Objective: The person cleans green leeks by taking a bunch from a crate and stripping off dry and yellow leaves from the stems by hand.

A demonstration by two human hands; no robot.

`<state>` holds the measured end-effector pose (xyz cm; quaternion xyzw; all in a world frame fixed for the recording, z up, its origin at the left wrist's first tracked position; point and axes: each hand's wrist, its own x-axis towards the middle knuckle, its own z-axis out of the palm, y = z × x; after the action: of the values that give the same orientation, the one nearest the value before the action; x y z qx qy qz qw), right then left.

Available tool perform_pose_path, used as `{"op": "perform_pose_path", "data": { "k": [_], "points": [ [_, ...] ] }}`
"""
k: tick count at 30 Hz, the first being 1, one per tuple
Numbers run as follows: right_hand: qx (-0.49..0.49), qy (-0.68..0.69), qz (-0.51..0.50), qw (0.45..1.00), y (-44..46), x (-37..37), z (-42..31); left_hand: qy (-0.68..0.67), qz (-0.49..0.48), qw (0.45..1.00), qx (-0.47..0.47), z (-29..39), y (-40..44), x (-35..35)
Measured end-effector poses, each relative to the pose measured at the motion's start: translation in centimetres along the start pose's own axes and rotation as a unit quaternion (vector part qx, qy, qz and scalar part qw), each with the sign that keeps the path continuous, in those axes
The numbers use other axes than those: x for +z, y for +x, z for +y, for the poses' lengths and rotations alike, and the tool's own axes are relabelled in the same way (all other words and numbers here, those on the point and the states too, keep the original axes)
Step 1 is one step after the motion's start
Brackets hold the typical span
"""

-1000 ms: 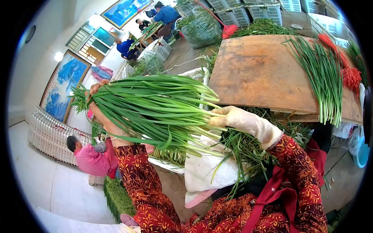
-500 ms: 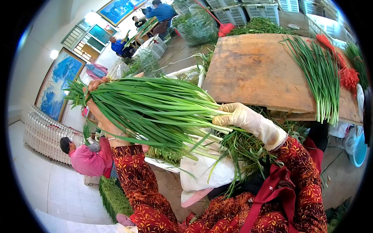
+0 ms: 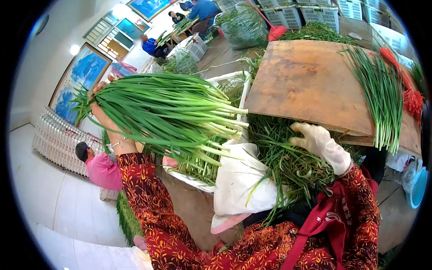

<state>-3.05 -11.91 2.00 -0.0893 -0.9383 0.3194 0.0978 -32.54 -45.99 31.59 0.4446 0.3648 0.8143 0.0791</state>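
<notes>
My bare left hand [image 3: 97, 88] is closed round the leafy end of a large bunch of garlic chives [image 3: 162, 108], holding it up and out to the left. The pale stem ends fan out to the right, over a white crate [image 3: 246, 90]. My right hand [image 3: 319, 144], in a cream glove, is apart from the bunch with fingers and thumb spread and nothing between them. Below it lies a heap of loose, tangled green leaves [image 3: 292, 166] on my lap. Beside that heap a white cloth sack [image 3: 238, 184] drapes over the crate's near side.
A wooden board [image 3: 310, 81] at right carries a smaller chive bundle [image 3: 375, 99] and red ties [image 3: 411, 101]. A blue basin [image 3: 416, 186] stands at far right. A person in pink [image 3: 103, 171] sits at left; other people work at the back near stacked crates [image 3: 319, 18].
My right hand has let go of the stem ends and moved right, its fingers opening. The bunch, still in my left hand, has shifted slightly left and its stems hang looser.
</notes>
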Motion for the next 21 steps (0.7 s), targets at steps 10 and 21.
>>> {"op": "perform_pose_path", "data": {
  "k": [10,21],
  "points": [
    [-0.059,0.650,-0.146,0.743,4.1,-2.5,-10.6,-0.068,0.053,0.996,0.036,-3.1,0.8,3.1],
    [-0.071,0.250,0.108,0.960,1.3,-0.5,-6.1,0.005,0.187,0.979,0.077,-4.8,-1.6,7.8]
  ]
}}
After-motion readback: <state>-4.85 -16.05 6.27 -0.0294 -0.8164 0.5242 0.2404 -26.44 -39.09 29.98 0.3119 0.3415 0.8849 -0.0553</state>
